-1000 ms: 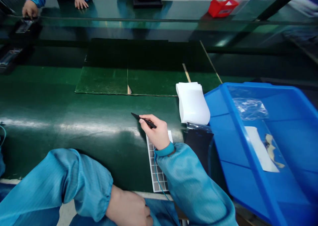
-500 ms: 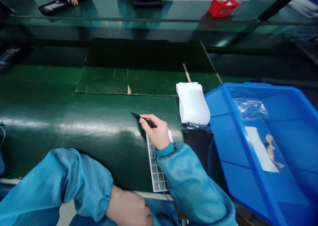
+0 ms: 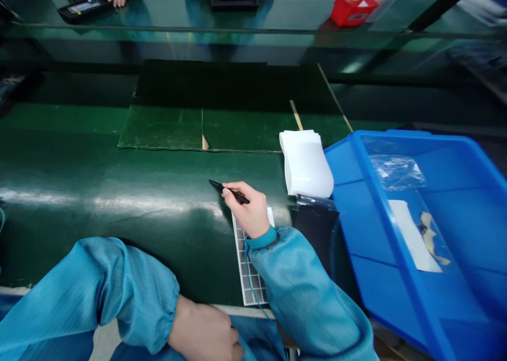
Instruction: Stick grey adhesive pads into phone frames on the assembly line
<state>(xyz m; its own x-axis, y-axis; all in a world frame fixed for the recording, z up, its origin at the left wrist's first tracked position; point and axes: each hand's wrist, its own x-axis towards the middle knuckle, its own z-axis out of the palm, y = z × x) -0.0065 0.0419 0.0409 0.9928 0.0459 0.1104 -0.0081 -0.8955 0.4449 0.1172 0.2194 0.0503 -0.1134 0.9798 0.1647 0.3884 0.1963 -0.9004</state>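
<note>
- Found where, the pen-like tool (image 3: 234, 193)?
- Was pinched in the right hand (image 3: 251, 210), well inside the counter's (image 3: 119, 176) near edge. Risked, probably: a drop, given a loose pinch; a shifted grid sheet (image 3: 241, 247), given a snagged blue cord (image 3: 249, 274).
- Noted of the left hand (image 3: 208, 329)?
- Sat past the near edge, partly cut off; could not tell spread from clenched. Lost under the right sleeve (image 3: 312, 287): the sheet's side.

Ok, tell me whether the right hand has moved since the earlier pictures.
No, not noticeably: the right hand, gripping the black pen-like tool, sits over the same far end of the grid sheet.
</note>
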